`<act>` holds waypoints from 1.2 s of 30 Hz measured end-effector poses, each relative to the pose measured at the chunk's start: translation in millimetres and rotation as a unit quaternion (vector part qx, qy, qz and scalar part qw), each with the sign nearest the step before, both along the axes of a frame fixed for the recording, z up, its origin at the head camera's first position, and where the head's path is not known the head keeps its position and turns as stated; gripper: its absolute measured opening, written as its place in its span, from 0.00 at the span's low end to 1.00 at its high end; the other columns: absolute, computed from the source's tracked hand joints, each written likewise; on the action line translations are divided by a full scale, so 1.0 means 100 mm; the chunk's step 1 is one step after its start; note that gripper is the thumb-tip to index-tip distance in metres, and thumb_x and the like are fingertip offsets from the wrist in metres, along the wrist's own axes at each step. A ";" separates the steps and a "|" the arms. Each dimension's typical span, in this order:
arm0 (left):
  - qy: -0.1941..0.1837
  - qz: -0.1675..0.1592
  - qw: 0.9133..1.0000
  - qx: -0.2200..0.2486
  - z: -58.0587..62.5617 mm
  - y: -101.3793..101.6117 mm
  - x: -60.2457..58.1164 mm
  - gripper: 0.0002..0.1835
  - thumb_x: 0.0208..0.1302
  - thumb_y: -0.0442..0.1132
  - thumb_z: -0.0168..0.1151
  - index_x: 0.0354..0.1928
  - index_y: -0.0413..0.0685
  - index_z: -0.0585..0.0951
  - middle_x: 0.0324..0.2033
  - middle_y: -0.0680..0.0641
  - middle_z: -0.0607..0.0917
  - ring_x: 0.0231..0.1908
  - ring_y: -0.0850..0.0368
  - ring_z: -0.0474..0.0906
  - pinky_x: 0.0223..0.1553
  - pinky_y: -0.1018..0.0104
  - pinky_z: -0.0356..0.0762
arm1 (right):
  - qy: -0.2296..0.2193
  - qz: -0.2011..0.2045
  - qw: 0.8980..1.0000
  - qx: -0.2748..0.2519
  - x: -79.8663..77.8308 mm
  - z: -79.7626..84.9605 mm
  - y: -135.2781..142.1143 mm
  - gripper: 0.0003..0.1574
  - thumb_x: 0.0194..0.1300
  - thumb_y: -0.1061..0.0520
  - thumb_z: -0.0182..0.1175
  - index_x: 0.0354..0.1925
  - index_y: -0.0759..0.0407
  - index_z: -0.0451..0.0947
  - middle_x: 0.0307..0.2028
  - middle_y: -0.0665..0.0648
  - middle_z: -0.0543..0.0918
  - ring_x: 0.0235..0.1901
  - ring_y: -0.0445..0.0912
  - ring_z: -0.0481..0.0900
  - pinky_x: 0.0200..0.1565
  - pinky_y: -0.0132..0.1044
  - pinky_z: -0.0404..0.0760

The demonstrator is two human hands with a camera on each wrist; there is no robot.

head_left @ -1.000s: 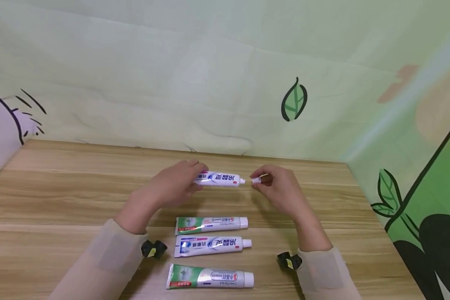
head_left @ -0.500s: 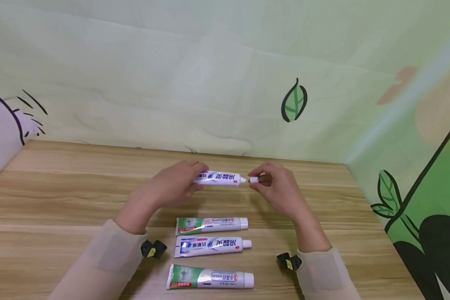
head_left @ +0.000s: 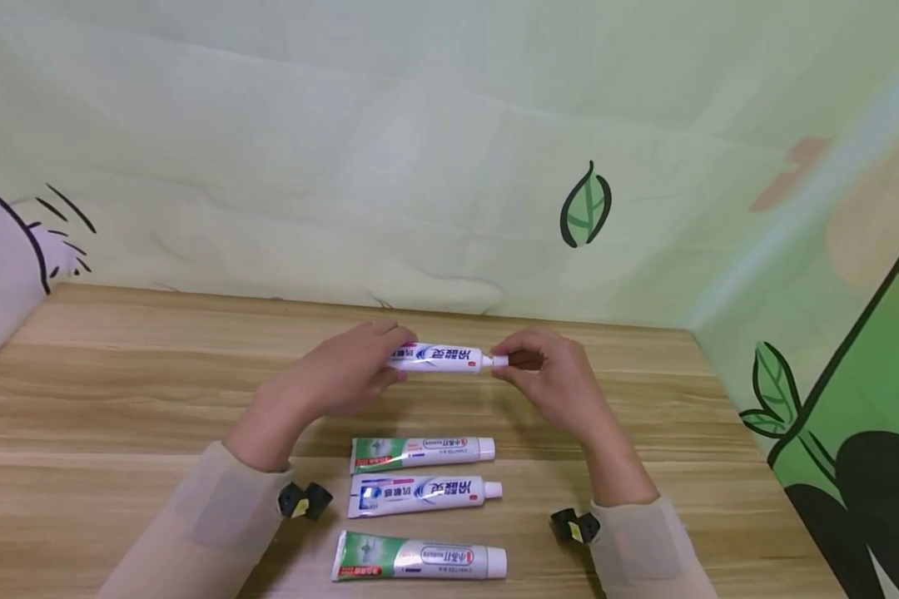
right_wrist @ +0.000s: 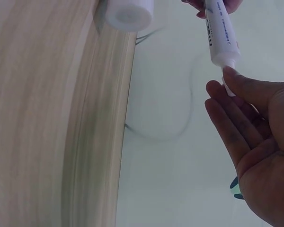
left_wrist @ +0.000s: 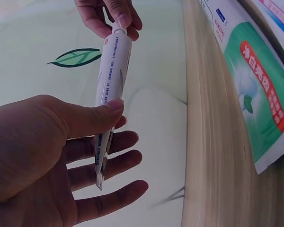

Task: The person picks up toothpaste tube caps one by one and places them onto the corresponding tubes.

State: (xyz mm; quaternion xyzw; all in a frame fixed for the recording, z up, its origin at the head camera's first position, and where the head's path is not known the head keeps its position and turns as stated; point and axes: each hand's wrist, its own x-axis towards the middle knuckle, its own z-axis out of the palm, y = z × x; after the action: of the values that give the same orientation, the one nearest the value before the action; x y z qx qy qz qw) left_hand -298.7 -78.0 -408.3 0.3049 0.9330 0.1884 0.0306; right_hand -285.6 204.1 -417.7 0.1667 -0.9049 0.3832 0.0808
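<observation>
My left hand [head_left: 348, 366] grips a white and blue toothpaste tube [head_left: 442, 358] near its flat end, raised over the table. In the left wrist view its thumb presses one side of the tube [left_wrist: 114, 71], with fingers behind. My right hand [head_left: 558, 378] pinches a small white cap [head_left: 501, 360] between thumb and fingertips, at the nozzle of that tube. In the right wrist view the cap [right_wrist: 229, 90] meets the nozzle end; whether it is threaded on I cannot tell.
Below the hands, on the wooden table [head_left: 157, 374], lie a green and white toothpaste tube [head_left: 423, 451], a blue and white tube [head_left: 423, 494] and another green one [head_left: 419, 557], all capped to the right. A patterned cloth wall [head_left: 307, 166] stands behind.
My right hand has moved left with the cap, closing the gap to the tube's nozzle. The left hand and its tube have hardly moved; the tubes on the table lie as before.
</observation>
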 end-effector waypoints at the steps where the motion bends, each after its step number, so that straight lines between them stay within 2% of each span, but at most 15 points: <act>1: 0.000 -0.001 1.000 0.001 0.00 0.00 0.00 0.23 0.74 0.40 0.63 0.68 0.46 0.76 0.57 0.46 0.84 0.58 0.49 0.80 0.62 0.50 0.79 | 0.000 0.001 1.000 -0.005 0.00 0.00 0.00 0.11 0.60 0.64 0.74 0.42 0.57 0.88 0.43 0.54 0.88 0.42 0.47 0.89 0.46 0.36 0.88; 15: -0.001 -0.008 1.000 0.011 0.01 -0.01 0.02 0.23 0.75 0.41 0.62 0.68 0.46 0.75 0.57 0.46 0.83 0.57 0.50 0.80 0.62 0.50 0.79 | -0.017 0.007 0.999 -0.040 0.01 -0.02 -0.02 0.13 0.59 0.66 0.75 0.42 0.57 0.84 0.44 0.56 0.88 0.42 0.48 0.91 0.44 0.34 0.89; 27: 0.009 -0.013 1.000 0.008 0.04 0.00 0.03 0.22 0.75 0.41 0.62 0.67 0.45 0.75 0.55 0.47 0.83 0.55 0.51 0.80 0.60 0.51 0.80 | 0.020 0.015 0.999 -0.030 -0.01 -0.02 0.01 0.12 0.57 0.65 0.77 0.39 0.56 0.86 0.41 0.53 0.88 0.39 0.46 0.88 0.44 0.40 0.89; 36: 0.014 -0.004 1.000 -0.006 0.04 0.02 0.03 0.23 0.74 0.42 0.63 0.67 0.47 0.76 0.55 0.48 0.83 0.55 0.52 0.80 0.58 0.51 0.81 | 0.015 0.008 1.000 -0.011 0.00 -0.01 0.01 0.10 0.59 0.62 0.76 0.40 0.56 0.87 0.40 0.53 0.88 0.38 0.45 0.87 0.43 0.37 0.88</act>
State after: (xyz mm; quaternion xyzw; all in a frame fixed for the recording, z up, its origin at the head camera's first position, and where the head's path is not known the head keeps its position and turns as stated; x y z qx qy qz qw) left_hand -295.9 -76.0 -404.2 0.3113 0.9331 0.1787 0.0200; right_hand -285.7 205.2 -419.0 0.1790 -0.8981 0.3908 0.0933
